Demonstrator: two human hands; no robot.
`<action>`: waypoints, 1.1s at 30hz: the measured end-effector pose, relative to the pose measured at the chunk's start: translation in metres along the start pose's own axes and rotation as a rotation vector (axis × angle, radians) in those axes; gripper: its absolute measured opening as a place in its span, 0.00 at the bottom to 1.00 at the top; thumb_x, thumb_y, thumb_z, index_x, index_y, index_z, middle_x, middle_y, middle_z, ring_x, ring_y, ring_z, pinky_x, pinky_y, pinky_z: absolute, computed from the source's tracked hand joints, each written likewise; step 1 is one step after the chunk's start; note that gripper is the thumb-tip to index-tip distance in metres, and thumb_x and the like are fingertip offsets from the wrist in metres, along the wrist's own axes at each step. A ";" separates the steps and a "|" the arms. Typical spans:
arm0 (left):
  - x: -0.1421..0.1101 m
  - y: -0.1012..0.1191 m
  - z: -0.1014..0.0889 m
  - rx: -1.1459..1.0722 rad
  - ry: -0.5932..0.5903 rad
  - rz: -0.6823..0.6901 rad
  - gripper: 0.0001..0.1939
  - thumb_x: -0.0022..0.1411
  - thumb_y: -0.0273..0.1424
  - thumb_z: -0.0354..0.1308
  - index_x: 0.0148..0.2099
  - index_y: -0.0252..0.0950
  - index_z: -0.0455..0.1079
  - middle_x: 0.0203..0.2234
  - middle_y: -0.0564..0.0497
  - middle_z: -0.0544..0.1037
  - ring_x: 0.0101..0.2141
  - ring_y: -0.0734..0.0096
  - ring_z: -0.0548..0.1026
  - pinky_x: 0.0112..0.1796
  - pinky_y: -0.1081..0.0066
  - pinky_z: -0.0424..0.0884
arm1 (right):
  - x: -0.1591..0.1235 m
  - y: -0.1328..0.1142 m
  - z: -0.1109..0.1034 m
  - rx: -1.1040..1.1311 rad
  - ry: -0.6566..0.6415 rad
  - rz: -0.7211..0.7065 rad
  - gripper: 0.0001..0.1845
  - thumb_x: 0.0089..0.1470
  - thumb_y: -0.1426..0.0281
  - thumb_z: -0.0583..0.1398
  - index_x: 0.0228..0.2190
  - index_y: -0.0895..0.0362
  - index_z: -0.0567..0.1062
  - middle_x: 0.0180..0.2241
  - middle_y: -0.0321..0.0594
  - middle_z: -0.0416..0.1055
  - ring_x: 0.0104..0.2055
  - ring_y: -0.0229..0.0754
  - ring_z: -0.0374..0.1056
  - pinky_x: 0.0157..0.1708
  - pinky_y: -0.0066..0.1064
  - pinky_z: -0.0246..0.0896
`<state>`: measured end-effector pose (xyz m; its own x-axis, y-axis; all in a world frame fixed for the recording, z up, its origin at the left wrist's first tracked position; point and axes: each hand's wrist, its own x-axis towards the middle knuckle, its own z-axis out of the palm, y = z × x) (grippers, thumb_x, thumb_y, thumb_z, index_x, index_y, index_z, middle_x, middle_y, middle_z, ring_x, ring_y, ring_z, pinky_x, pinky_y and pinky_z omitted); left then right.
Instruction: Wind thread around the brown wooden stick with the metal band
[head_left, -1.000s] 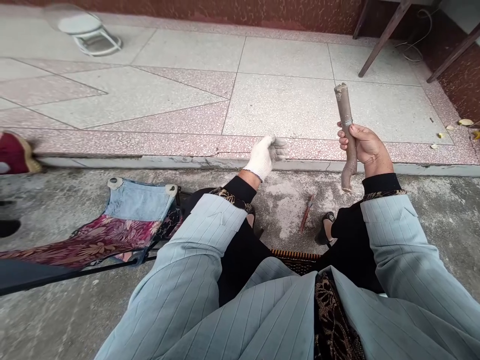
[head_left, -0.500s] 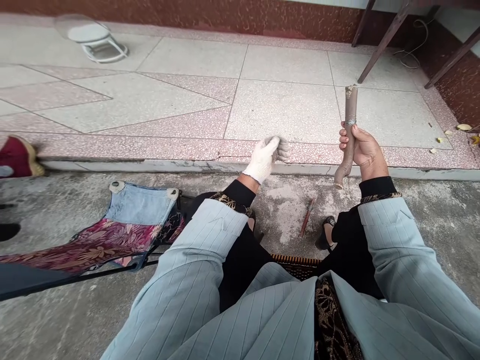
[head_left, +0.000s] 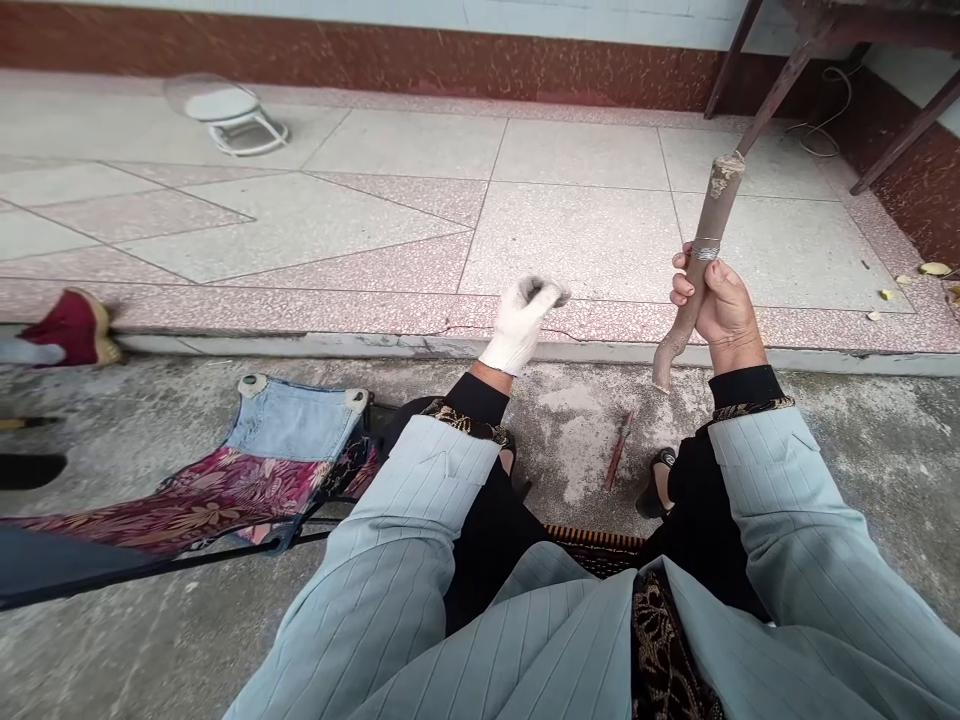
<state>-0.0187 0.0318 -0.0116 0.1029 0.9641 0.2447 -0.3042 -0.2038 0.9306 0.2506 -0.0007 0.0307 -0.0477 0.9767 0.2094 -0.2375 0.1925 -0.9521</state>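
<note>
My right hand (head_left: 726,305), bare, is wrapped round a brown tree branch (head_left: 720,205). It holds the branch upright with a slight lean, over the edge of the raised floor. Silvery wire (head_left: 706,250) circles the branch just above my fingers. The branch's top end looks rough and pale, and its lower end bends to the left. Apart from the branch, to its left, is my left hand (head_left: 525,315) in a white glove with grey fingers. Its thumb and fingers curl together, and whatever they may pinch is too small to see.
On the concrete between my feet lies a slim tool with a reddish handle (head_left: 615,462). A folding chair with patterned fabric (head_left: 217,490) stands at my left. Beyond the step edge (head_left: 375,346) are a white stool (head_left: 244,130) and table legs (head_left: 780,90). Another person's red shoe (head_left: 71,330) shows far left.
The branch's top has tilted to the right and towards me, while its lower end has swung left. My left hand's fingers have curled in towards the thumb. The view has shifted slightly.
</note>
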 end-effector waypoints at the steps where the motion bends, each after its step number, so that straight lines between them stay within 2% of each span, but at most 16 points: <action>1: 0.000 0.001 0.000 0.019 0.013 0.032 0.10 0.56 0.35 0.63 0.35 0.35 0.68 0.31 0.50 0.76 0.35 0.72 0.76 0.42 0.67 0.73 | 0.000 0.000 0.002 0.014 -0.010 -0.010 0.23 0.50 0.49 0.62 0.43 0.48 0.71 0.41 0.39 0.69 0.28 0.35 0.63 0.24 0.30 0.66; 3: 0.000 0.004 0.000 0.056 0.012 0.058 0.08 0.58 0.31 0.59 0.41 0.36 0.70 0.31 0.51 0.77 0.34 0.74 0.75 0.41 0.68 0.72 | 0.002 0.001 0.007 0.027 -0.027 -0.019 0.23 0.49 0.49 0.63 0.42 0.49 0.71 0.41 0.39 0.68 0.27 0.35 0.62 0.24 0.31 0.66; 5: -0.001 0.009 0.000 0.101 -0.017 0.027 0.14 0.59 0.28 0.56 0.48 0.37 0.70 0.30 0.51 0.77 0.34 0.74 0.75 0.41 0.69 0.72 | 0.003 0.002 0.010 0.017 -0.039 -0.007 0.24 0.48 0.48 0.63 0.42 0.49 0.71 0.40 0.39 0.68 0.27 0.35 0.62 0.23 0.31 0.66; 7: -0.002 0.013 0.000 0.155 -0.051 -0.015 0.17 0.59 0.26 0.55 0.51 0.36 0.70 0.30 0.51 0.77 0.34 0.74 0.75 0.41 0.69 0.72 | 0.003 0.002 0.012 0.005 -0.044 0.006 0.25 0.48 0.47 0.63 0.42 0.49 0.70 0.40 0.40 0.68 0.27 0.36 0.62 0.22 0.32 0.65; 13: 0.000 0.012 -0.008 0.321 -0.124 -0.032 0.14 0.55 0.22 0.51 0.41 0.33 0.75 0.34 0.48 0.79 0.35 0.72 0.76 0.40 0.67 0.73 | 0.003 0.000 0.009 0.058 -0.099 0.006 0.25 0.48 0.47 0.63 0.43 0.48 0.70 0.38 0.39 0.68 0.26 0.36 0.63 0.20 0.31 0.64; 15: 0.001 0.011 -0.011 0.414 -0.241 0.033 0.18 0.52 0.19 0.48 0.39 0.35 0.76 0.38 0.48 0.79 0.38 0.70 0.76 0.42 0.66 0.73 | 0.003 0.001 0.008 0.078 -0.112 0.010 0.25 0.49 0.48 0.63 0.44 0.47 0.70 0.38 0.39 0.68 0.26 0.36 0.64 0.20 0.31 0.64; 17: 0.000 0.011 -0.011 0.502 -0.413 0.104 0.23 0.48 0.16 0.46 0.38 0.36 0.78 0.41 0.50 0.79 0.44 0.69 0.75 0.48 0.65 0.71 | 0.003 0.002 0.008 0.101 -0.123 0.007 0.25 0.49 0.49 0.63 0.45 0.47 0.70 0.38 0.39 0.69 0.27 0.36 0.64 0.21 0.31 0.65; 20: -0.004 0.011 -0.007 0.547 -0.596 0.110 0.28 0.45 0.14 0.45 0.42 0.38 0.78 0.42 0.51 0.79 0.46 0.69 0.75 0.51 0.64 0.69 | 0.004 0.004 0.010 0.078 -0.098 0.023 0.26 0.49 0.48 0.64 0.45 0.47 0.70 0.40 0.39 0.69 0.27 0.36 0.64 0.21 0.31 0.65; 24: -0.014 0.013 0.002 0.428 -0.657 -0.027 0.28 0.51 0.16 0.47 0.51 0.38 0.75 0.42 0.48 0.79 0.40 0.71 0.77 0.44 0.66 0.72 | 0.006 0.003 0.011 0.018 -0.012 0.035 0.25 0.51 0.47 0.61 0.46 0.46 0.69 0.43 0.40 0.70 0.28 0.37 0.64 0.21 0.32 0.65; 28: -0.021 0.020 0.006 0.333 -0.748 -0.107 0.23 0.58 0.21 0.51 0.54 0.36 0.73 0.41 0.46 0.80 0.42 0.68 0.77 0.45 0.66 0.72 | 0.006 0.000 0.012 0.026 0.031 0.033 0.24 0.53 0.48 0.60 0.47 0.46 0.69 0.45 0.40 0.70 0.28 0.37 0.64 0.21 0.31 0.66; 31: -0.020 0.022 0.007 0.465 -0.800 -0.089 0.21 0.59 0.28 0.58 0.55 0.37 0.72 0.41 0.47 0.79 0.42 0.66 0.77 0.45 0.67 0.71 | 0.006 -0.001 0.014 0.032 0.050 0.087 0.24 0.54 0.48 0.59 0.49 0.45 0.68 0.45 0.40 0.71 0.28 0.37 0.65 0.20 0.31 0.65; 33: -0.019 0.019 0.008 0.612 -0.825 -0.006 0.28 0.54 0.31 0.64 0.58 0.39 0.70 0.43 0.48 0.79 0.42 0.65 0.76 0.45 0.68 0.70 | 0.007 0.000 0.015 0.073 0.049 0.093 0.23 0.55 0.49 0.59 0.49 0.45 0.68 0.45 0.40 0.72 0.27 0.36 0.65 0.20 0.30 0.65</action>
<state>-0.0190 0.0082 0.0031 0.7919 0.5953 0.1361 0.2093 -0.4740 0.8553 0.2362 0.0051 0.0359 -0.0254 0.9938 0.1084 -0.3039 0.0956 -0.9479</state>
